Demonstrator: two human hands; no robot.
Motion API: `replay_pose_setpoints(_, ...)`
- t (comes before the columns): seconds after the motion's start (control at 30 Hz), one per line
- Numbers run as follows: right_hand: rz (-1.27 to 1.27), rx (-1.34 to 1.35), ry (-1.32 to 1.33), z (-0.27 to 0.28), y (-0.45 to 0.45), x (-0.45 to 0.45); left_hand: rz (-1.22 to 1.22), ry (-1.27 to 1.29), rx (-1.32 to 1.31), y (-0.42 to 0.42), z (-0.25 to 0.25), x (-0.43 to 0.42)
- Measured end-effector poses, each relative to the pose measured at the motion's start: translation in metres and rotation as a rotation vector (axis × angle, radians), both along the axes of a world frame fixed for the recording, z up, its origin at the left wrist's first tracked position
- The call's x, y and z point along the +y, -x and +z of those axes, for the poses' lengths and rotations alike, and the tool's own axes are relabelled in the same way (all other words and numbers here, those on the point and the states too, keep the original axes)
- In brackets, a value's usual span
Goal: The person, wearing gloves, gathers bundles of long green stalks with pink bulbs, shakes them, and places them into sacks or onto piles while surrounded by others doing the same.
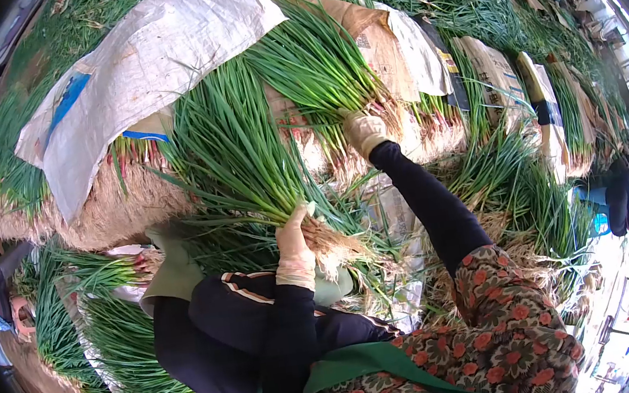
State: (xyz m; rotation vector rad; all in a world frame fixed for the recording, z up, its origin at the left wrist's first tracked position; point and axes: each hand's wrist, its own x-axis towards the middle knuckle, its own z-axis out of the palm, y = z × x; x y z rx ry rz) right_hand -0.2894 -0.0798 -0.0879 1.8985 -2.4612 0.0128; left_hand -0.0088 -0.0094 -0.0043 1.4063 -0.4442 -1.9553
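Note:
My left hand (294,244), in a pale glove, is closed round a bunch of spring onions (242,150) just above its roots. The long green leaves fan up and away, and the tangled roots hang out to the right of the hand. Farther forward, my gloved right hand (364,134) is closed round the lower stems of a second bunch of spring onions (318,62), whose leaves point up and left. That bunch lies against the stacked onions behind it. The fingers of both hands are partly hidden.
A white woven sack (163,50) covers part of the stacked onions, their roots (125,192) facing me. Brown sacking (382,47) lies behind my right hand. More onions (133,348) lie at lower left. A person (628,189) is at the far right.

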Motion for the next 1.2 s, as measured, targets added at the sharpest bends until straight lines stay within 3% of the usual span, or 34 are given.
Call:
replay_pose_setpoints(0.03, -0.006, -0.038, 0.056, 0.015, 0.003, -0.005, -0.007, 0.022, -0.061, 0.001, -0.004, 0.0)
replay_pose_setpoints(0.07, -0.114, 0.039, -0.067, 0.025, -0.004, -0.012, -0.009, 0.013, -0.045, -0.004, -0.012, -0.001)
replay_pose_setpoints(0.17, -0.248, 0.618, 0.034, -0.042, 0.005, -0.026, 0.018, 0.052, -0.11, -0.006, -0.013, -0.003)
replay_pose_setpoints(0.2, -0.142, 0.14, -0.024, 0.007, 0.003, -0.014, 0.031, 0.049, -0.064, -0.007, -0.014, -0.003)
replay_pose_setpoints(0.23, -0.142, 0.125, -0.183, 0.021, -0.002, -0.014, 0.041, 0.044, -0.018, -0.006, -0.015, -0.002)
replay_pose_setpoints(0.3, -0.131, -0.296, -0.151, 0.071, -0.024, 0.004, 0.065, 0.039, 0.076, -0.002, -0.017, -0.003)
replay_pose_setpoints(0.37, -0.01, -0.84, -0.074, 0.057, -0.031, 0.027, 0.074, -0.116, 0.258, 0.001, 0.005, -0.005)
replay_pose_setpoints(0.4, 0.102, -0.876, -0.118, 0.048, -0.035, 0.041, 0.029, -0.134, 0.299, 0.001, 0.008, -0.005)
replay_pose_setpoints(0.43, 0.178, -0.867, -0.152, 0.072, -0.054, 0.058, -0.018, -0.152, 0.339, 0.002, 0.007, -0.005)
replay_pose_setpoints(0.47, 0.196, -1.009, -0.096, 0.052, -0.064, 0.077, -0.067, -0.178, 0.29, 0.002, 0.005, -0.004)
replay_pose_setpoints(0.5, 0.384, -0.885, -0.104, 0.041, -0.073, 0.093, -0.102, -0.143, 0.281, 0.001, 0.005, -0.004)
replay_pose_setpoints(0.53, 0.136, -1.082, -0.344, 0.079, -0.098, 0.101, -0.136, -0.107, 0.272, -0.002, 0.005, -0.003)
replay_pose_setpoints(0.57, 0.11, -1.093, -0.246, 0.077, -0.11, 0.112, -0.169, -0.07, 0.264, -0.003, 0.007, -0.004)
replay_pose_setpoints(0.63, 0.299, -0.939, 0.022, 0.075, -0.116, 0.123, -0.177, -0.088, 0.249, -0.003, 0.01, -0.004)
replay_pose_setpoints(0.73, 0.342, -0.942, -0.147, 0.09, -0.117, 0.128, -0.157, -0.065, 0.253, -0.004, 0.006, 0.001)
replay_pose_setpoints(0.87, 0.48, -1.006, -0.044, 0.06, -0.121, 0.131, -0.112, -0.124, 0.288, -0.003, 0.005, 0.002)
replay_pose_setpoints(0.93, 0.273, -1.346, -0.325, 0.059, -0.112, 0.121, -0.089, -0.159, 0.294, -0.005, 0.016, 0.003)
replay_pose_setpoints(1.0, 0.052, -1.438, -0.44, 0.075, -0.103, 0.109, -0.105, -0.126, 0.281, -0.005, 0.017, 0.003)
replay_pose_setpoints(1.1, 0.167, -1.122, -0.119, 0.089, -0.112, 0.086, -0.148, -0.104, 0.271, -0.001, 0.011, 0.006)
replay_pose_setpoints(1.2, 0.303, -0.474, 0.007, 0.039, -0.099, 0.074, -0.094, -0.149, 0.302, -0.001, 0.014, 0.006)
